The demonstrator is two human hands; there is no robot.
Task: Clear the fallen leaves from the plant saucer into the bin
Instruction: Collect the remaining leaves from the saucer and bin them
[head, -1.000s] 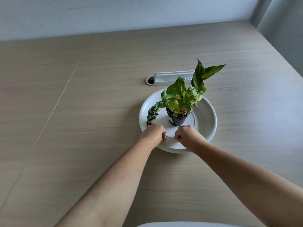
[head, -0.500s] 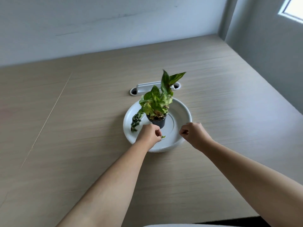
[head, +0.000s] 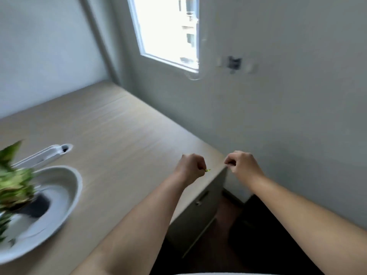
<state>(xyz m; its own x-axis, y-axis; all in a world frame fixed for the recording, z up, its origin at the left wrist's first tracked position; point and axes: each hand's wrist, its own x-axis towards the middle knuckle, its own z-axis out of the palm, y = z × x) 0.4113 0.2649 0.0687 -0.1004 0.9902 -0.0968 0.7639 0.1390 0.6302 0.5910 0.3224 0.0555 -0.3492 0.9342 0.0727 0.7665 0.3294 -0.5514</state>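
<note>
The left hand (head: 190, 167) is curled into a fist above the right edge of the pale wooden table (head: 123, 139), pinching a small green leaf scrap (head: 207, 170) that pokes out from its fingertips. Just right of it, past the table edge, the right hand (head: 241, 163) is closed too; whether it holds anything cannot be told. Well left of both hands sits the round white plant saucer (head: 65, 187), carrying a blurred green potted plant (head: 14, 185).
</note>
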